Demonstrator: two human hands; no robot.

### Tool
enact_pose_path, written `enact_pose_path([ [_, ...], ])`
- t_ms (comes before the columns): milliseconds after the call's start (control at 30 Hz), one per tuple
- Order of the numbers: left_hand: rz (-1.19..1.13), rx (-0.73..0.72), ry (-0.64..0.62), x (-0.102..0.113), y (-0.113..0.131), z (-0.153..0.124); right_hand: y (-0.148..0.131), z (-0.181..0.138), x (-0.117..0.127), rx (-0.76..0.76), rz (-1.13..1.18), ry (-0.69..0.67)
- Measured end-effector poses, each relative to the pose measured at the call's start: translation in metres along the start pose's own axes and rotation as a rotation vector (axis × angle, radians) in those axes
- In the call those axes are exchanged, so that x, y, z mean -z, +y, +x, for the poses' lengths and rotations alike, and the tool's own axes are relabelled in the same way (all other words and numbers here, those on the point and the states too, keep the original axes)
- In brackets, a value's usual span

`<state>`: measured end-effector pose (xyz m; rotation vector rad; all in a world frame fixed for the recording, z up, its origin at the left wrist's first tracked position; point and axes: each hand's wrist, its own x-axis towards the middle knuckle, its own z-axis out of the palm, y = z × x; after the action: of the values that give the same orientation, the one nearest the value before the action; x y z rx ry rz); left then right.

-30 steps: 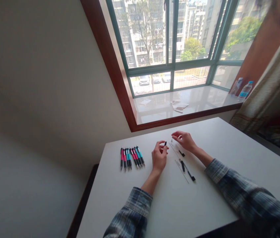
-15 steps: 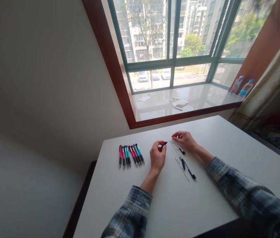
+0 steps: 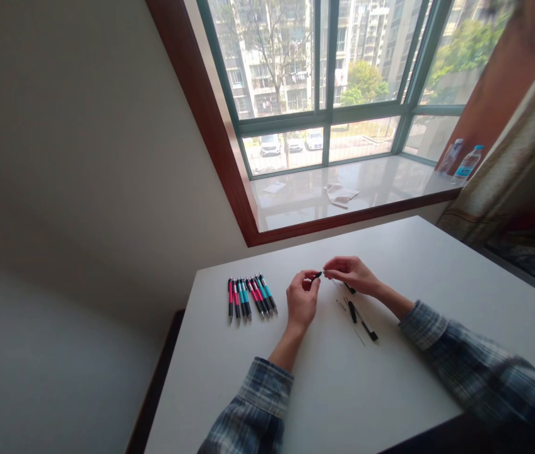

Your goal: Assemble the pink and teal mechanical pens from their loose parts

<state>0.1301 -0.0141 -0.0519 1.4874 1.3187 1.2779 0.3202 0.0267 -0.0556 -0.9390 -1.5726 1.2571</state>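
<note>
In the head view, the person's left hand (image 3: 301, 297) is raised just above the white table (image 3: 248, 384), its thumb and fingers pinching a black pen grip (image 3: 315, 276) whose end points toward the other hand. The right hand (image 3: 350, 275) has thumb and forefinger pressed together on a small pale piece (image 3: 324, 272), too small to identify surely; it sits right at the grip's end, and whether the two touch cannot be told.

Beneath and beside the right hand lie a black clip part (image 3: 349, 288), partly hidden, thin refills (image 3: 355, 328), a second black grip (image 3: 352, 311) and a clear barrel with a black end (image 3: 370, 331). Well to the left, pink and blue click pens (image 3: 251, 298) lie side by side.

For parts this small, a steady left pinch, both pieces held on one line, and light fingertip pressure would probably serve best; tilting could make the piece slip.
</note>
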Motion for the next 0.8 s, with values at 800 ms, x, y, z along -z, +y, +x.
enact_pose_path([
  [800, 0.019, -0.029, -0.035, 0.000, -0.005, 0.001, -0.011, -0.003, 0.000, 0.119, -0.269, 0.020],
])
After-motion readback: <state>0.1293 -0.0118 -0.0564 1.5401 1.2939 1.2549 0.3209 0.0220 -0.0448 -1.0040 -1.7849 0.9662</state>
